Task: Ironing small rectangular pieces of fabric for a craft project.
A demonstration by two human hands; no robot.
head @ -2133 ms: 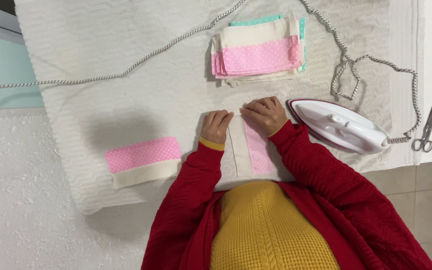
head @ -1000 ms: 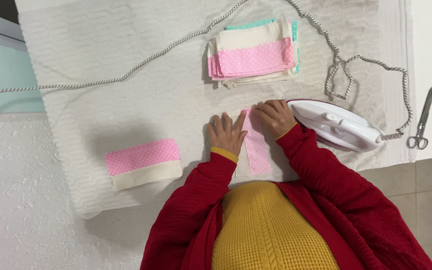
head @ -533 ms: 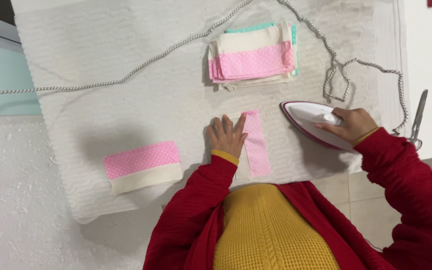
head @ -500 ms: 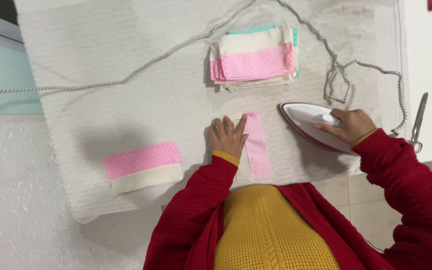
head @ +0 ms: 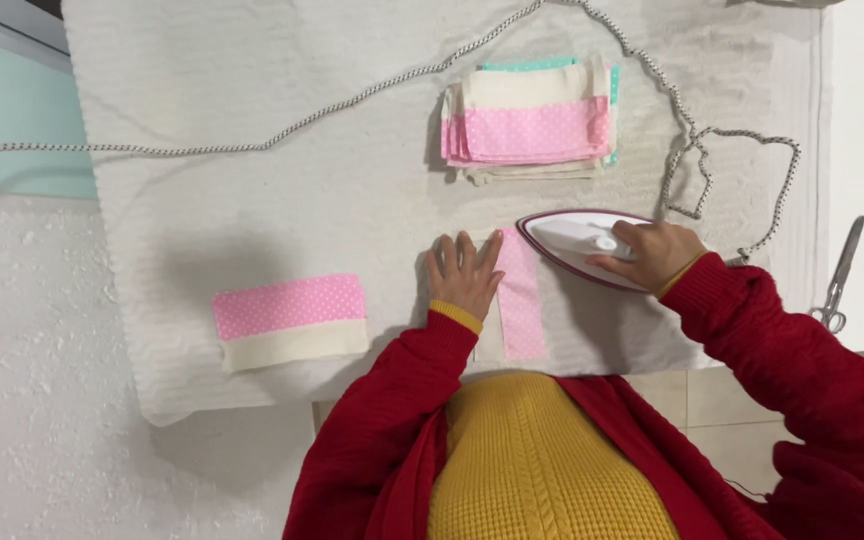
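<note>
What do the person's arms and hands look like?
Both arms wear long, loose red sleeves of a soft fleecy cardigan. A mustard-yellow knit cuff peeks out at each wrist. The left hand and right hand are bare: no gloves, no rings to be seen on the fingers.

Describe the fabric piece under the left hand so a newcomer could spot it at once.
On the white towel, look at its near edge, between the left hand and the iron. The narrow pink dotted strip lies lengthwise toward the person, unlike the wider pink-and-cream pieces.
</note>
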